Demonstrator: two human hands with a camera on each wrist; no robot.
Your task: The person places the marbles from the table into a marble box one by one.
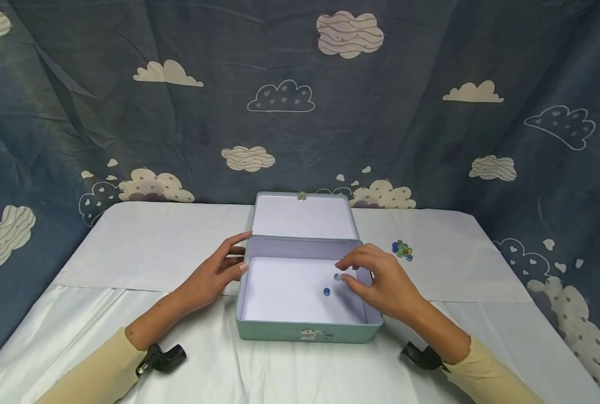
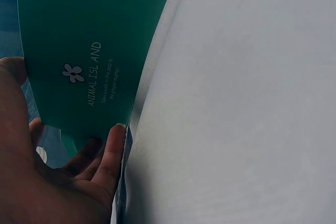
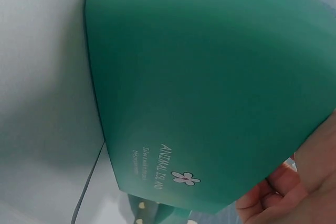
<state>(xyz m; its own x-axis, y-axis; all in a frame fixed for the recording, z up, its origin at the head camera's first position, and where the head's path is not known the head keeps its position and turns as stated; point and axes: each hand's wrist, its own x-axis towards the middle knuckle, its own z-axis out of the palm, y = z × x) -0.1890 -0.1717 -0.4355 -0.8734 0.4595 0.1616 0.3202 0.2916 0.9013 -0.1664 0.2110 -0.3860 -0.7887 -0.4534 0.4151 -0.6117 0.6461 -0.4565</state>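
An open green tin box [image 1: 304, 331] with a white inside stands on the white cloth, its hinged lid [image 1: 304, 216] tipped back. My left hand [image 1: 211, 280] rests its spread fingertips against the box's left side; in the left wrist view its fingers touch the green wall [image 2: 94, 19]. Over the box's right side reaches my right hand [image 1: 381, 280], thumb and index finger apart. A pale blue glass marble [image 1: 337, 276] shows just off the thumb tip; whether it touches is unclear. A darker blue marble [image 1: 327, 292] lies on the box floor.
Several blue, green and yellowish marbles [image 1: 402, 250] lie grouped on the cloth to the right of the box. Behind the table hangs a dark blue curtain [image 1: 219, 123] printed with clouds. Each wrist wears a black camera mount [image 1: 164, 359].
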